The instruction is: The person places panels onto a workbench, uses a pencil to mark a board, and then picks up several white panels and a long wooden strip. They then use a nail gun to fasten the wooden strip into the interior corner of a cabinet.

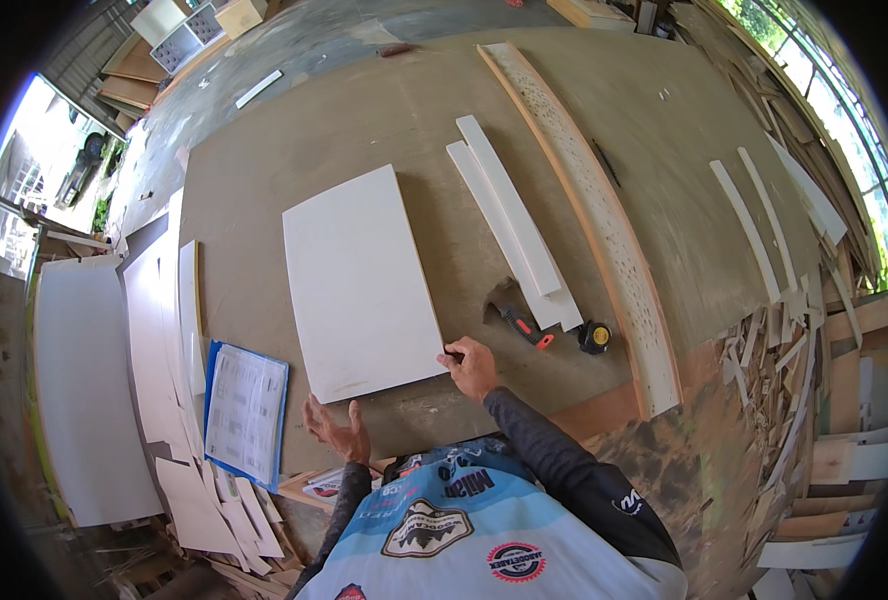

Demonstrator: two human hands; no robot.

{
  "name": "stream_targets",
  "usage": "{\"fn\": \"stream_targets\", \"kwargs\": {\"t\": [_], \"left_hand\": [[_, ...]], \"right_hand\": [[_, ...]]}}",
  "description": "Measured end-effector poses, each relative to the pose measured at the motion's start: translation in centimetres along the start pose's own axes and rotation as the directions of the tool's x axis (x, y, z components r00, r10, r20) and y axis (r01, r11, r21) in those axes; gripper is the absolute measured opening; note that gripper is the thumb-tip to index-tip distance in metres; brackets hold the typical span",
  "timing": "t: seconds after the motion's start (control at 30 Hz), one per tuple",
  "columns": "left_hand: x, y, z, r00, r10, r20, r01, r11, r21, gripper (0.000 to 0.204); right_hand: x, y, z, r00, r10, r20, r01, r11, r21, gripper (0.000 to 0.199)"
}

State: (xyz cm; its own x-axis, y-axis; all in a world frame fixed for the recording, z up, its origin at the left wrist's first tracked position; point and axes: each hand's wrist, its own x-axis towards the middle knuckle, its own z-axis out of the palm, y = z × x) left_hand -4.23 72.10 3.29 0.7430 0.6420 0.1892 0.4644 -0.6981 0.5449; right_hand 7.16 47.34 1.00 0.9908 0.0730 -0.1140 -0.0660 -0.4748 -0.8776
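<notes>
A white rectangular panel (364, 285) lies flat on the brown worktable (534, 385) in front of me. My left hand (338, 430) is at its near left corner, palm turned inward, fingers spread and holding nothing. At the near right corner, my right hand (472, 368) has its thumb and fingers pinched together against the panel's edge. Something small and dark shows at those fingertips, too small to name. Right of the panel lie a claw hammer (519, 322) with a red and black handle and a black and yellow tape measure (595, 337).
Two white strips (509, 215) overlap beyond the hammer. A long wood-edged channel (589, 190) crosses the table to their right. Thin white strips (747, 230) lie farther right. A blue clipboard with papers (247, 412) is at the left edge. Wood offcuts (769, 355) are piled at right.
</notes>
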Motion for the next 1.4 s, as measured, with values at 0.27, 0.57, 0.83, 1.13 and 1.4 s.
{"fn": "stream_targets", "kwargs": {"t": [0.27, 0.57, 0.83, 1.13, 1.4], "left_hand": [[-2.3, 4.3, 2.0, 0.745, -0.424, 0.515, 0.662, 0.374, -0.65, 0.057], [-3.8, 2.2, 0.7, 0.675, -0.48, 0.56, 0.695, 0.16, -0.701, 0.037], [-6.4, -1.8, 0.5, 0.617, -0.512, 0.598, 0.717, 0.052, -0.695, 0.034], [-5.1, -1.8, -1.2, 0.694, -0.355, 0.626, 0.686, 0.061, -0.725, 0.039], [0.4, 7.7, -3.6, 0.694, 0.161, 0.701, 0.648, 0.282, -0.707, 0.043]], "right_hand": [[0.4, -0.5, 0.4, 0.995, 0.003, -0.095, -0.006, 0.999, -0.033, 0.022], [8.4, 0.5, -11.5, 0.86, -0.241, -0.45, -0.058, 0.829, -0.556, 0.062], [12.0, 1.7, -14.5, 0.976, 0.117, -0.184, -0.209, 0.738, -0.641, 0.102], [13.6, 2.8, -19.3, 0.987, 0.119, 0.107, -0.155, 0.876, 0.456, 0.046], [5.0, -6.2, -8.1, 0.984, 0.058, 0.167, -0.161, 0.679, 0.716, 0.057]]}}
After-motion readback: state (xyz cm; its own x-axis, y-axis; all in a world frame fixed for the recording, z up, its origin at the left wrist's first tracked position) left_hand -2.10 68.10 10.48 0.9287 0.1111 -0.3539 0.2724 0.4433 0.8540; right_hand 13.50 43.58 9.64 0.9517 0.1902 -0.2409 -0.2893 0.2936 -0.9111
